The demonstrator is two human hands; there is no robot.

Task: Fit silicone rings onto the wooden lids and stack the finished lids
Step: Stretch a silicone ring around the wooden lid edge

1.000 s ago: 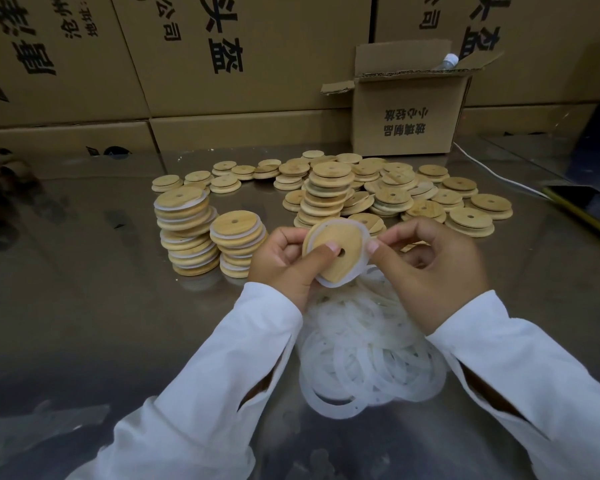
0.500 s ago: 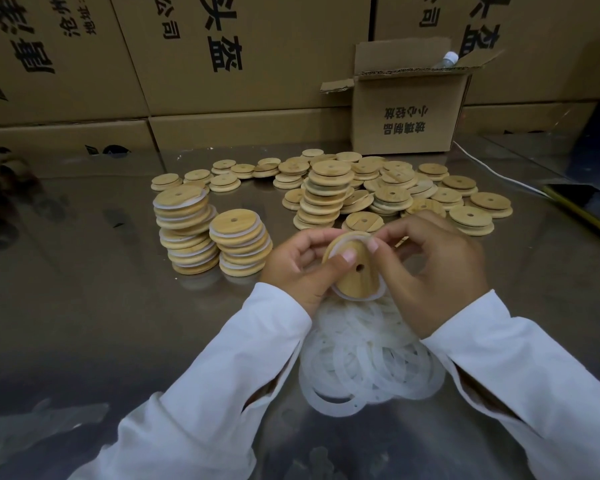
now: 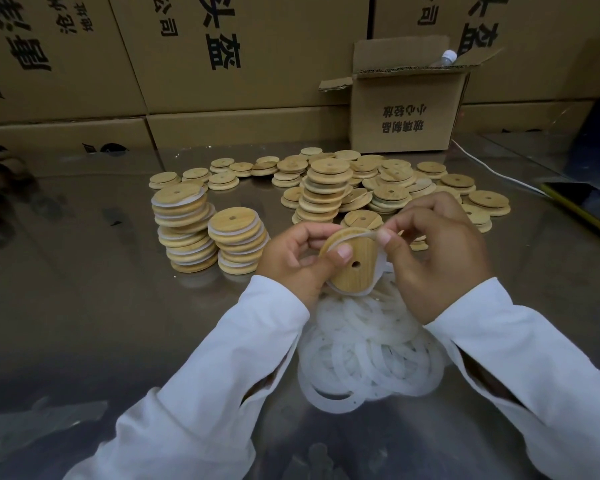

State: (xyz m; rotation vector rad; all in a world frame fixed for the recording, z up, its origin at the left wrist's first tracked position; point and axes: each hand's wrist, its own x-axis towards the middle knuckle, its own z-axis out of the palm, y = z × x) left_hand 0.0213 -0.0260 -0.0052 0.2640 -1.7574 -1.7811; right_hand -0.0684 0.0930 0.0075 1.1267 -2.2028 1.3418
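Wooden lid (image 3: 357,277), held tilted above the middle of the worktop (image 3: 84,306), its flat face with the small hole turned toward the camera. The left hand (image 3: 291,259) grips the lid at its left rim, thumb pressed on the face and fingers curled behind. The right hand (image 3: 433,261) pinches the translucent silicone ring (image 3: 346,236) between thumb and forefinger at the lid's upper right rim; the ring lies along the top edge and stands loose down the right side. Directly below the hands, toward the near edge, lies a heap of loose rings (image 3: 368,351). To the left of the hands stand two stacks of ringed lids, a taller one (image 3: 182,230) touching or just beside a shorter one (image 3: 238,242). Beyond the hands, toward the far edge, bare lids (image 3: 392,188) lie scattered and in low piles around one tall stack (image 3: 326,194). At the far edge stands a small open carton (image 3: 406,112) with a bottle cap (image 3: 449,57) showing inside, backed by a wall of large printed cartons (image 3: 257,64). A white cable (image 3: 492,172) runs toward the right edge.
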